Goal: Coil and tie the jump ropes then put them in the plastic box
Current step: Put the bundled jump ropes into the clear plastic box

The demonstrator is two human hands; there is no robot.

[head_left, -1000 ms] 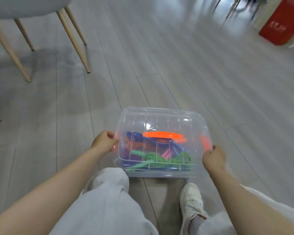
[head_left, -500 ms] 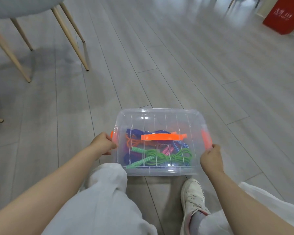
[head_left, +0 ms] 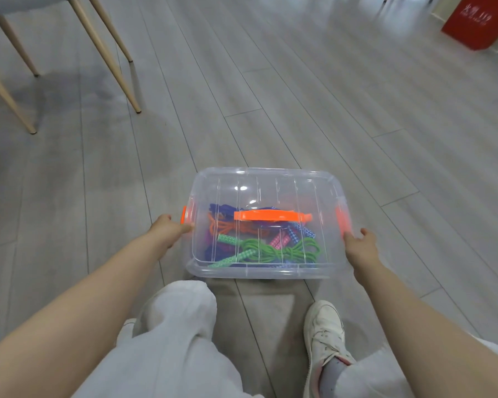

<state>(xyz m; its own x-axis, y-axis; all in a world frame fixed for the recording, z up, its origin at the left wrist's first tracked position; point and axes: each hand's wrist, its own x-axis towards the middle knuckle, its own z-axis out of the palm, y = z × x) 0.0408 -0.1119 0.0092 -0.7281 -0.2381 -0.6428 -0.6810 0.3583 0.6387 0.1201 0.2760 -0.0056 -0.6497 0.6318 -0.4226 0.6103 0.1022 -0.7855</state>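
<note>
Clear plastic forms the plastic box point(head_left: 266, 271), which is set on the grey floor point(head_left: 328, 116) just ahead of a white shoe point(head_left: 325, 328), its lid closed over the coiled jump ropes point(head_left: 282, 249), green, orange and purple, with an orange carry handle point(head_left: 272, 216) lying flat on top. At the box's left end the left hand point(head_left: 167, 229) is pressed against the orange latch point(head_left: 183, 214), whether curled round it cannot be told, while at the opposite end the right hand point(head_left: 358, 245) is held with fingers spread, touching just below the right latch point(head_left: 342, 222). If either latch is left unclipped, the lid could probably spring up when the box is lifted and the ropes could be spilled; an uneven push could likely slide the box away across the smooth boards.
</note>
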